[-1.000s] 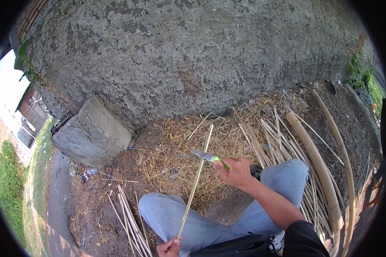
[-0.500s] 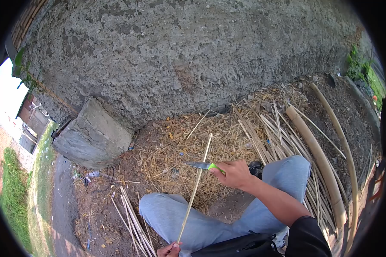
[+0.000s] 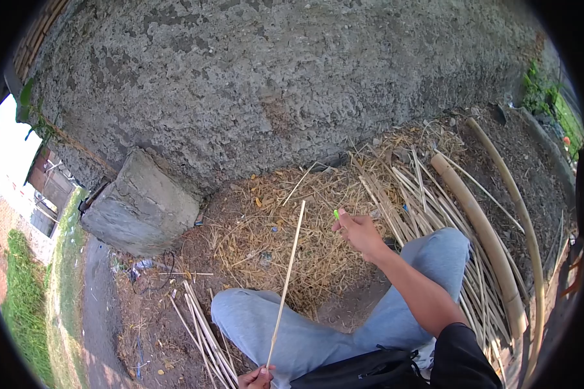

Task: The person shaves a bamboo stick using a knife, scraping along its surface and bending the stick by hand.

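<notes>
A thin pale bamboo strip (image 3: pixel 288 275) slants up across my lap, its lower end pinched in my left hand (image 3: pixel 257 377). My right hand (image 3: pixel 358 235) is closed around a knife (image 3: pixel 336 214), of which only a bit of the bright green handle shows; I cannot make out the blade. That hand hovers to the right of the strip's upper end, apart from it. Below the strip's upper part lies a heap of shavings and straw (image 3: pixel 266 253) on the ground.
Many split bamboo strips (image 3: pixel 428 207) lie at my right, beside a thick bamboo pole (image 3: pixel 477 233) and a long curved one (image 3: pixel 522 220). More strips (image 3: pixel 204 337) rest left of my knee. A concrete block (image 3: pixel 143 207) stands against the rough wall (image 3: pixel 272 84).
My right hand has lifted away from the strip, up and slightly right, and the knife has turned so its blade no longer shows. The strip's upper end has shifted left.
</notes>
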Demonstrator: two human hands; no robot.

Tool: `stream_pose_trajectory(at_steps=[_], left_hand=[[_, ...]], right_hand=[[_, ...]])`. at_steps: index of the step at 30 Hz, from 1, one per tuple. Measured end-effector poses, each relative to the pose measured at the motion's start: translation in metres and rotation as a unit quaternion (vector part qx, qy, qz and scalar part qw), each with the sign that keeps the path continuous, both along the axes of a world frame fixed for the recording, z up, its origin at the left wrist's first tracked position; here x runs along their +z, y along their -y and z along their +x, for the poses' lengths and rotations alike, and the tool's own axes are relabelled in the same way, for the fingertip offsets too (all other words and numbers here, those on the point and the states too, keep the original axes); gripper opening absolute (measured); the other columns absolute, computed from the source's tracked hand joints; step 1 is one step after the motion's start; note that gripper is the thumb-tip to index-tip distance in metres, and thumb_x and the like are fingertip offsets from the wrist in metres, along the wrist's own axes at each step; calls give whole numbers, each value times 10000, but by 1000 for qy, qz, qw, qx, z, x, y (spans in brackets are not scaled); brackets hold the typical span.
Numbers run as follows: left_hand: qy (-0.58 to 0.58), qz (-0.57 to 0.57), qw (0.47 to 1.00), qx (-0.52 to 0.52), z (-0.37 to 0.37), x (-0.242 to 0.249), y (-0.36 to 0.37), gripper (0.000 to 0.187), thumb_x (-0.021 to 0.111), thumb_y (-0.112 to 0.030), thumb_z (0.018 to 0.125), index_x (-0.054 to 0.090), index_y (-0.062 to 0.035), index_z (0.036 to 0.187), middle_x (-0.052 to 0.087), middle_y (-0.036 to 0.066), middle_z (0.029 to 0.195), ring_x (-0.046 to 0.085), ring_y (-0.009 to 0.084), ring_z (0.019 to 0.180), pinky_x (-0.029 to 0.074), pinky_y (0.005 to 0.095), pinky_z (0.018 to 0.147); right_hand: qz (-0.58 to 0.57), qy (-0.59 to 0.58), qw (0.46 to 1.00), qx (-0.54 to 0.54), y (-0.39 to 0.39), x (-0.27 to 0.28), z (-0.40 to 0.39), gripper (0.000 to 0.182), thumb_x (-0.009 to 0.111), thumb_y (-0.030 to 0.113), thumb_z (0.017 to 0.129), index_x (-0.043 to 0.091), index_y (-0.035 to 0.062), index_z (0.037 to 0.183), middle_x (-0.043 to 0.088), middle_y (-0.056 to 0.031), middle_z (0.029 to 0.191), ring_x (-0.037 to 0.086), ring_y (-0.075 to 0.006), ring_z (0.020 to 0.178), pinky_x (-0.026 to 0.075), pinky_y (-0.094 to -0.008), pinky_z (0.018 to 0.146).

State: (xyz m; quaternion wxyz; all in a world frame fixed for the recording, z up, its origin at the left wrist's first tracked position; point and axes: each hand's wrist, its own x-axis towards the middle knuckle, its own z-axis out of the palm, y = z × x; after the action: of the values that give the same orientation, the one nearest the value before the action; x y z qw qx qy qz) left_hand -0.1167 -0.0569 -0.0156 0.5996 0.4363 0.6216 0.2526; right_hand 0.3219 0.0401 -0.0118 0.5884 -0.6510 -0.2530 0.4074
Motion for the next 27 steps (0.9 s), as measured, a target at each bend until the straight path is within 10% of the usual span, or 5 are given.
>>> stream_pose_trajectory(at_steps=[5, 10, 19, 27], left_hand=[[25, 62, 998, -11, 11, -16, -11, 243, 615, -241, 1014, 720, -58, 894, 429, -83, 598, 336, 32, 504, 230, 227, 468], [71, 4, 997, 17, 33, -18, -17, 288, 638, -278, 1004, 720, -11, 1076, 455, -76, 623, 344, 28, 501, 241, 215, 462], [136, -43, 990, 3, 53, 0, -25, 263, 613, -204, 999, 677, 47, 1041, 519, -10, 651, 406, 53, 497, 274, 212, 443], [169, -115, 979, 0, 69, 15, -27, 233, 593, -163, 1000, 644, 59, 1052, 450, -39, 656, 375, 45, 500, 259, 205, 445]], right_hand=[[58, 80, 995, 34, 17, -1, -19, 470, 528, 401, 1051, 733, 12, 886, 496, 8, 545, 361, -86, 437, 278, -298, 432], [209, 416, 875, 134, 38, -2, -66, 278, 692, 305, 947, 747, 33, 928, 656, -88, 638, 557, -185, 430, 393, -339, 408], [300, 542, 759, 199, 51, -15, -98, 236, 749, 341, 890, 726, 107, 877, 665, -23, 671, 588, -171, 444, 404, -324, 366], [240, 578, 779, 30, 24, -3, -72, 262, 694, 370, 934, 701, 133, 822, 599, 3, 561, 564, -182, 397, 390, -340, 337]])
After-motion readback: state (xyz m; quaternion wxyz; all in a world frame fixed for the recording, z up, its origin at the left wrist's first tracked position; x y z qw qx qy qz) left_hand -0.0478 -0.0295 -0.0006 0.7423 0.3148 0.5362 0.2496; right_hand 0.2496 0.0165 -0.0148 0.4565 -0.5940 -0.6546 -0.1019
